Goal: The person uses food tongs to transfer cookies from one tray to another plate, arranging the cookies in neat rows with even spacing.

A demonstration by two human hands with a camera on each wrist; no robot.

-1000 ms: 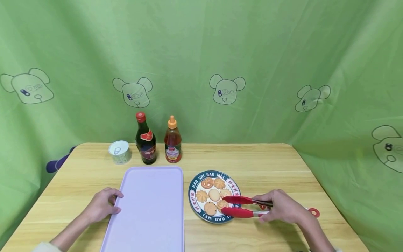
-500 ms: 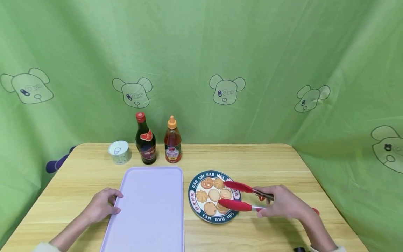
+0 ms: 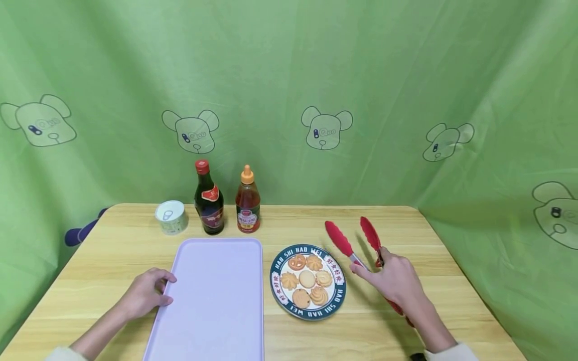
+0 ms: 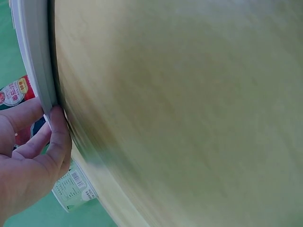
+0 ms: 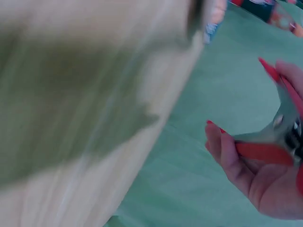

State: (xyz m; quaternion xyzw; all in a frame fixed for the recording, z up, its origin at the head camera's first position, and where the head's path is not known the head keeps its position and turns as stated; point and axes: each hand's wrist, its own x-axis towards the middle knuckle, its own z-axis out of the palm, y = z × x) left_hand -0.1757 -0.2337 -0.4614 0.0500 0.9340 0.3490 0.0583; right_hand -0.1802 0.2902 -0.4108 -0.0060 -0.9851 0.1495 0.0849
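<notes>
My left hand (image 3: 146,293) pinches the left rim of a lilac tray (image 3: 212,301), thumb on one side and fingers on the other, as the left wrist view shows at the tray's edge (image 4: 34,52). Red-tipped kitchen tongs (image 3: 339,239) are in my right hand (image 3: 399,281), their two arms spread wide with nothing between the tips. They are raised above the table, to the right of a round plate (image 3: 339,298). Several cookies (image 3: 307,279) lie on that plate. In the right wrist view, fingers and thumb curl round the tongs' arms (image 5: 262,151).
Behind the tray stand a tin can (image 3: 171,218), a dark bottle with a red cap (image 3: 209,208) and a sauce bottle with an orange cap (image 3: 248,208). The wooden table (image 3: 384,225) ends at a green curtain (image 3: 271,65) at the back and sides.
My right hand has moved the tongs from over the cookies up and to the right, off the plate, and their tips point further away. The left hand and tray stay put.
</notes>
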